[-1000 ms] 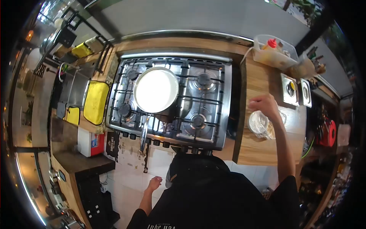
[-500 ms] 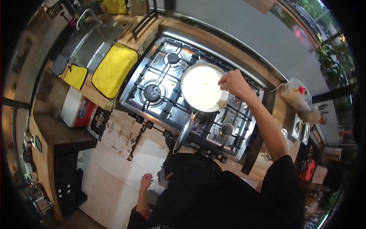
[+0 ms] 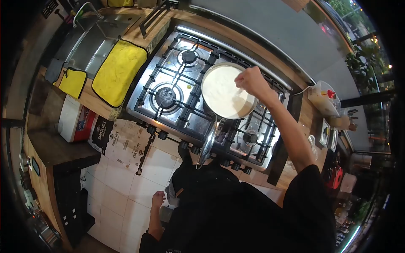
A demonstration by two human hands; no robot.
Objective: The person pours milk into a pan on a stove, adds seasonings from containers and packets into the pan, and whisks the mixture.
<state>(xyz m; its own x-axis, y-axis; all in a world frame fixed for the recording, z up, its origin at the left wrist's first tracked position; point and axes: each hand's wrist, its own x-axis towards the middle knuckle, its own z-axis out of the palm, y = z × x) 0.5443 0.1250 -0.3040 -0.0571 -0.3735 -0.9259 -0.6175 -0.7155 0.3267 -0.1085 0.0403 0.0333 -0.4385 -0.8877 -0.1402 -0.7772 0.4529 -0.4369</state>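
Observation:
A round pan [image 3: 209,110] of creamy white liquid [image 3: 223,90] stands on the gas stove [image 3: 196,124], its metal handle pointing down toward my body. Above the pan's right side is my right hand [image 3: 252,82], fingers pressed together; whatever they may hold is too small to make out. My left hand [image 3: 158,200] hangs low beside my body, over the tiled floor, with its fingers curled and touching no object that I can see.
Left of the stove lie a large yellow cloth [image 3: 120,74] and a smaller one [image 3: 72,83], near the sink [image 3: 96,44]. On the right counter are a clear bin [image 3: 324,99] with a red-capped bottle and metal containers [image 3: 325,133].
My right hand has moved left from the bowl on the right counter to above the pan. The view has turned and shifted. My left hand remains low beside my body.

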